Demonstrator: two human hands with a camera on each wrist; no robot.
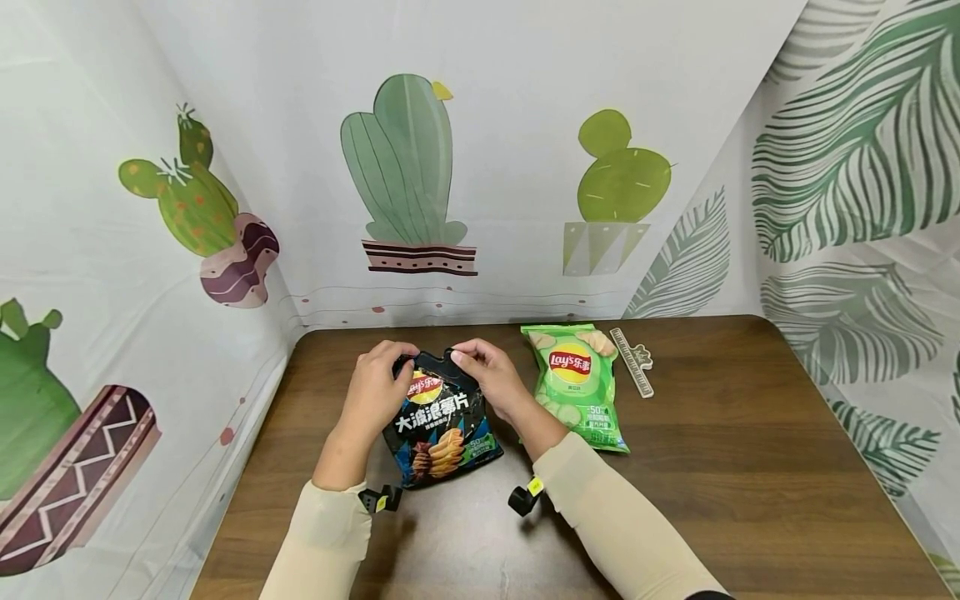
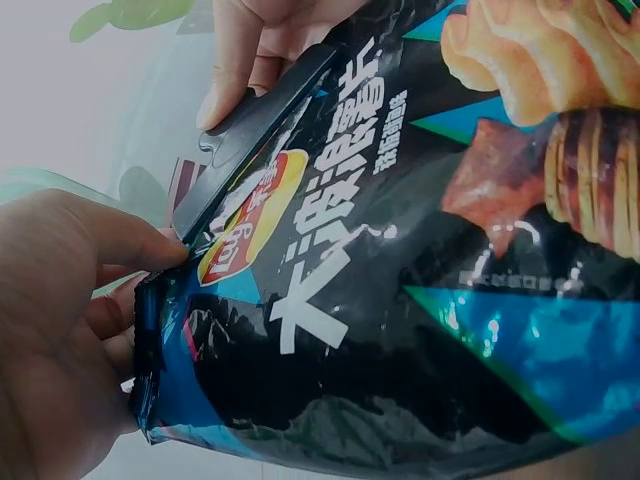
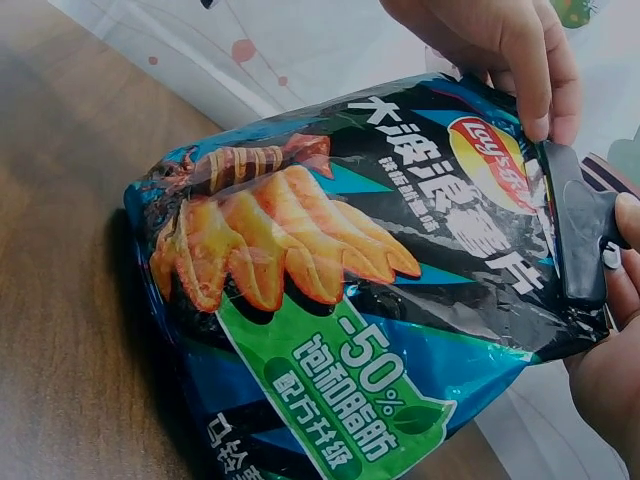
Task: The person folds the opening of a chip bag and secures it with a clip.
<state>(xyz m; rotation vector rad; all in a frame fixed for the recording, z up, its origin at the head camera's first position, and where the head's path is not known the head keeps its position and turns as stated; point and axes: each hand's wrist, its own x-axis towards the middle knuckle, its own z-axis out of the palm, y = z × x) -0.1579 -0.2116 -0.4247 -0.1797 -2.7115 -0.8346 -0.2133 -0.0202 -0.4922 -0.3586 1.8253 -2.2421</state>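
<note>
A black chip bag (image 1: 441, 429) with a Lay's logo stands tilted above the table, its printed front towards me. Across its folded top edge lies a black bag clip (image 3: 583, 235). My left hand (image 1: 371, 392) pinches the bag's upper left corner, thumb in front, beside the clip's end. The right hand (image 1: 497, 382) grips the clip and the bag top at the other end, its thumb on the clip, as the right wrist view shows. Most of the fingers behind the bag are hidden.
To the right, a green Lay's chip bag (image 1: 576, 387) lies flat on the brown wooden table (image 1: 720, 467). Beside it is a pale ruler-like clip (image 1: 633, 362) with a decorated handle. A cloth backdrop (image 1: 517, 167) printed with cacti hangs behind the table's back edge.
</note>
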